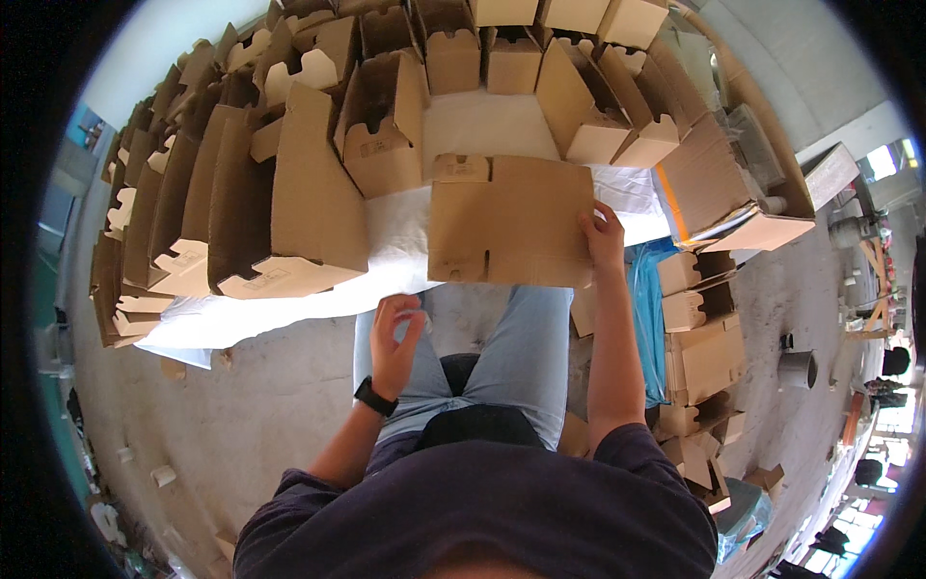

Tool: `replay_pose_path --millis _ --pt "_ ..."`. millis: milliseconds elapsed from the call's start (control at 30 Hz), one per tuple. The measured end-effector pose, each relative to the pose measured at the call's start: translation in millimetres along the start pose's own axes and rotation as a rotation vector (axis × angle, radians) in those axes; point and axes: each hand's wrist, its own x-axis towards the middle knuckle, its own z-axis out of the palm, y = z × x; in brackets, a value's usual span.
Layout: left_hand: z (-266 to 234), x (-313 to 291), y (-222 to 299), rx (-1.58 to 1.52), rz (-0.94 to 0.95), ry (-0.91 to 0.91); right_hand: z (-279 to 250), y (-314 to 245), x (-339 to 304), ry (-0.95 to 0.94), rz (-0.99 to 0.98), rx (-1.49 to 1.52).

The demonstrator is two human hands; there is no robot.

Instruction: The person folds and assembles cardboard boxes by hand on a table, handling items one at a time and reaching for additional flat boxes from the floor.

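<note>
A flat piece of brown cardboard (511, 227) is the part in work: it shows slots at its upper and lower edges and is not yet folded up. Around it, on the white-covered counter (397, 224), many open-topped boxes (323, 183) already stand in shape, in rows to the left and along the back — so a good share looks done, while this piece is left; how many more remain, I cannot tell. More cartons (706, 359) sit low on the right, past a blue plastic sheet (648, 323).

The right hand (604, 236) grips the flat piece at its right edge, the forearm reaching nearly straight forward. The piece lies over the counter's near edge, though whether it rests there is unclear. The left hand (394, 338) hovers above the left thigh, elbow bent, fingers curled toward the thumb — seemingly holding nothing, well apart from the boxes
</note>
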Motion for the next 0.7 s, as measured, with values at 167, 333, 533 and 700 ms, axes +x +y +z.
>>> replay_pose_path --millis 167,333,533,700 --pt "37 65 19 0.527 0.432 -0.25 13 -2 16 0.058 -0.295 -0.483" --pt "71 115 3 0.873 0.537 -0.317 42 -25 -5 0.251 -0.554 -0.823" --pt "89 125 -8 0.984 0.516 -0.292 69 -41 -32 -0.075 -0.68 -1.022" --pt "89 124 -8 1.027 0.511 -0.318 72 -32 -29 -0.083 -0.646 -1.059"
